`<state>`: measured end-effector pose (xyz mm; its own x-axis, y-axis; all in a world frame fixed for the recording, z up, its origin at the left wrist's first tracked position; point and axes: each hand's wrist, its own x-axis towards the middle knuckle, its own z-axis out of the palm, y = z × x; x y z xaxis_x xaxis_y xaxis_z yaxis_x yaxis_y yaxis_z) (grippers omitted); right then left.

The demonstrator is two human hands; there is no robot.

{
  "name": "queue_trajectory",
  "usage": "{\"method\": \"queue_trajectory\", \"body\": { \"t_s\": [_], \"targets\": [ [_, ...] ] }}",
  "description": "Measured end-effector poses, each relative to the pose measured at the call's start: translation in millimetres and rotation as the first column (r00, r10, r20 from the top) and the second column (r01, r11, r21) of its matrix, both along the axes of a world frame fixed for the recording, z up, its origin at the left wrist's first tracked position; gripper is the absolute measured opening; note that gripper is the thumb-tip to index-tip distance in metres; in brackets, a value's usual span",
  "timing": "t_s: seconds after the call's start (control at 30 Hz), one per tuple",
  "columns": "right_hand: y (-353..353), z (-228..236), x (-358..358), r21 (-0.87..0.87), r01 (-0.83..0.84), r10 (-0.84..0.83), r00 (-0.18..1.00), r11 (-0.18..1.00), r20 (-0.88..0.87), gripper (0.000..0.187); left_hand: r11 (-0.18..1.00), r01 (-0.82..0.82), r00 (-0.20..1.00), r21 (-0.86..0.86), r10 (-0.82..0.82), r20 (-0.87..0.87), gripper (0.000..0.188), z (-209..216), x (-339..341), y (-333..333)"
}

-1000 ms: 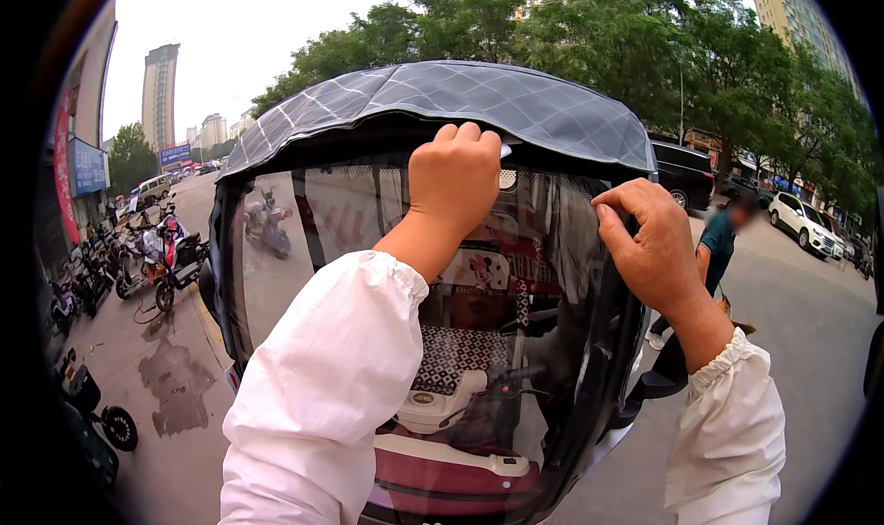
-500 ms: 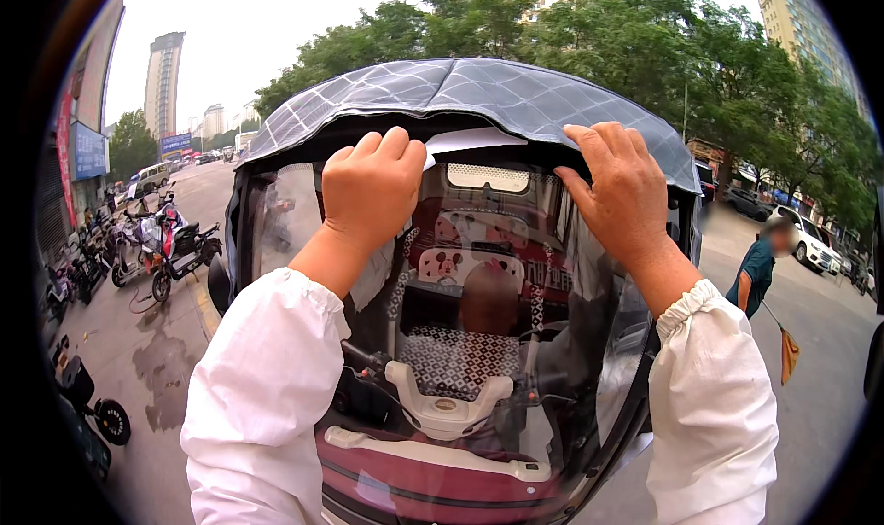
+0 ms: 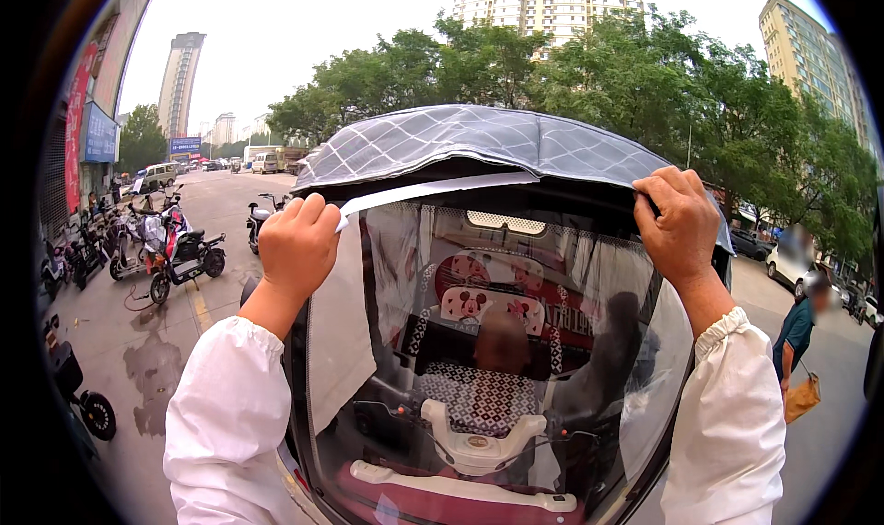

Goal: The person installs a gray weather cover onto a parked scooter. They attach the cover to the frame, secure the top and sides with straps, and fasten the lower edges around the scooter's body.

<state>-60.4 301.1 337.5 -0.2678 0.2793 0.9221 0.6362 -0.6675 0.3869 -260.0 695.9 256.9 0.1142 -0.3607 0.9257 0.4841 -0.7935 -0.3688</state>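
Observation:
My left hand (image 3: pixel 299 249) is closed on the end of a white strip (image 3: pixel 433 190). The strip runs rightward, flat and taut, to the middle of the canopy's front edge. The grey quilted canopy (image 3: pixel 442 143), with white crossed lines, covers a small covered electric vehicle. At its right front corner my right hand (image 3: pixel 680 221) pinches the canopy edge, thumb below and fingers on top. Below hangs a clear windshield sheet (image 3: pixel 571 341). Through it show a cream handlebar cover (image 3: pixel 479 440), a checked seat (image 3: pixel 479 401) and cartoon-mouse seat backs (image 3: pixel 493 309).
Parked electric scooters (image 3: pixel 189 253) stand on the pavement to the left. At the right a person (image 3: pixel 799 341) in a dark green top carries a tan bag (image 3: pixel 803 399). A white car (image 3: pixel 787 269) is behind them. Trees (image 3: pixel 626 92) and tall buildings rise beyond.
My left hand has moved left and down, and a longer length of white strip now shows. My right hand has shifted right along the canopy edge. The canopy appears lower in view.

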Motion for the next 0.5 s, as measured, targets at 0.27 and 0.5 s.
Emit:
{"method": "queue_trajectory", "body": {
  "t_s": [0.27,0.5],
  "targets": [
    [-0.6,6.8,-11.9,-0.017,0.038,-0.039,0.999,0.999,-0.037,0.005,0.923,-0.248,0.965,-0.295,0.263,0.011,0.013,-43.6,-107.7,121.9],
    [-12.8,11.3,-29.6,-0.235,0.090,-0.125,0.982,0.968,-0.142,0.034,0.937,-0.006,0.992,-0.348,-0.037,-0.117,0.018,-55.6,-131.5,101.8]
  ]
}}
